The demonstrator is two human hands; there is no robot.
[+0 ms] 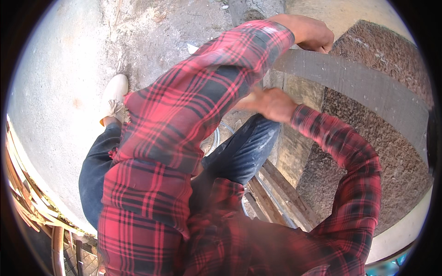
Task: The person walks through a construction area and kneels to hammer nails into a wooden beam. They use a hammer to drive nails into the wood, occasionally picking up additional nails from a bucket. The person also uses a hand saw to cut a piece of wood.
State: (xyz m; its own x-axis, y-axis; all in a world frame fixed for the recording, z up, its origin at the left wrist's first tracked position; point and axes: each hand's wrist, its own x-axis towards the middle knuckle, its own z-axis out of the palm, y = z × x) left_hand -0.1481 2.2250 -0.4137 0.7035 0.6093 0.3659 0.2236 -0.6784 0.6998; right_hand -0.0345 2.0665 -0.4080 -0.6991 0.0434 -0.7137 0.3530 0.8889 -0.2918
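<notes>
My left arm, in a red and black plaid sleeve, reaches across to the far right. My left hand (316, 35) is closed, its fingers curled down at the edge of a long grey flat bar (354, 79). This bar lies over a rough brown speckled slab (363, 138) and looks curved in this view. Nearer to me, my right hand (274, 103) is beside the left sleeve, its fingers pointing left. Motion smears those fingers and the sleeve partly hides them, so whether they hold anything cannot be made out.
Wooden slats (281, 195) and a thin pale blue hose (215, 140) lie beside my bent knee (246, 152). On the concrete floor (64, 87) stands my foot in a pale shoe (115, 94). Wood strips (27, 198) are piled at the near left.
</notes>
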